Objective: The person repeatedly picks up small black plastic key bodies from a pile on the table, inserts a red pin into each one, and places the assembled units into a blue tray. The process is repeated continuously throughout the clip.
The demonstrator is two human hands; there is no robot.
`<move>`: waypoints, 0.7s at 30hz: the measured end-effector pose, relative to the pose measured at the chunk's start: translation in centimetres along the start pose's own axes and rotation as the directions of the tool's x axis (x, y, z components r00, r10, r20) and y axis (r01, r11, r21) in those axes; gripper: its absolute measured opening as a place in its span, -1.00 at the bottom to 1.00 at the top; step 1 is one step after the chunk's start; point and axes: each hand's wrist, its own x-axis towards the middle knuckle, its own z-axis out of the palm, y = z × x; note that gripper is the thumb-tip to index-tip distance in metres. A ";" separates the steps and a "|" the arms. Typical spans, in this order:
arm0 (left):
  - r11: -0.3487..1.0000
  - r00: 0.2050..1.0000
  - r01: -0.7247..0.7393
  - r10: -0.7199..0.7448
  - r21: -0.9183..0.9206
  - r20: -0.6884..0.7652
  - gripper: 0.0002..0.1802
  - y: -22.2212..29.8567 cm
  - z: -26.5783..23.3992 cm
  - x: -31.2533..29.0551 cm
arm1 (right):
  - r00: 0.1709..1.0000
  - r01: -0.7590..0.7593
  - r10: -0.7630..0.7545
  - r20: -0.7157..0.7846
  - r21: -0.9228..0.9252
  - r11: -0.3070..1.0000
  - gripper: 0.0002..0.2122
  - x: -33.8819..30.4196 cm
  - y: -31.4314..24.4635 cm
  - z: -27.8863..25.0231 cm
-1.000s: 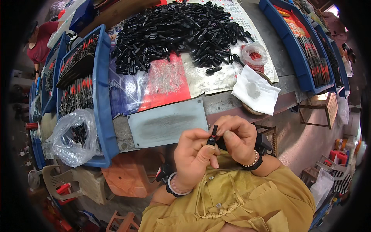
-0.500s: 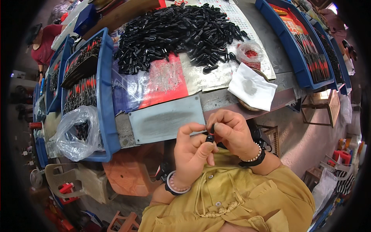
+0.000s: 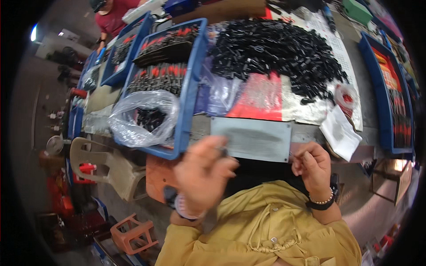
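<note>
My left hand [image 3: 202, 173], smeared by motion, is in front of the blue crate's near end. A small black piece [image 3: 222, 151] shows between its thumb and fingers. At the table's front edge, to the right of a grey plate [image 3: 250, 137], my right hand [image 3: 314, 170] has its fingers curled into a pinch. What they hold, if anything, is too small to make out. Beyond the plate lies a big heap of small black plastic parts [image 3: 275, 57] on red, silver and purple sheeting.
A blue crate [image 3: 185, 106] at left holds rows of black-and-red pieces and a clear plastic bag [image 3: 144, 97] with black parts. A white cloth [image 3: 341, 135] and a bag of red bits [image 3: 346, 98] lie at right. Another blue crate [image 3: 385, 106] stands beyond. A person [image 3: 116, 17] is at far left.
My hands were together over the lap, working on small black pieces. They have parted: the left swung left toward the crate, the right moved slightly right. The view has turned left.
</note>
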 end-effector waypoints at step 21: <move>0.573 0.837 -0.280 0.539 -0.770 0.096 -0.74 7.1 2.5 2.0 | 0.995 -0.059 0.071 0.064 -0.174 0.983 -0.86 -1.6 -1.8 -1.2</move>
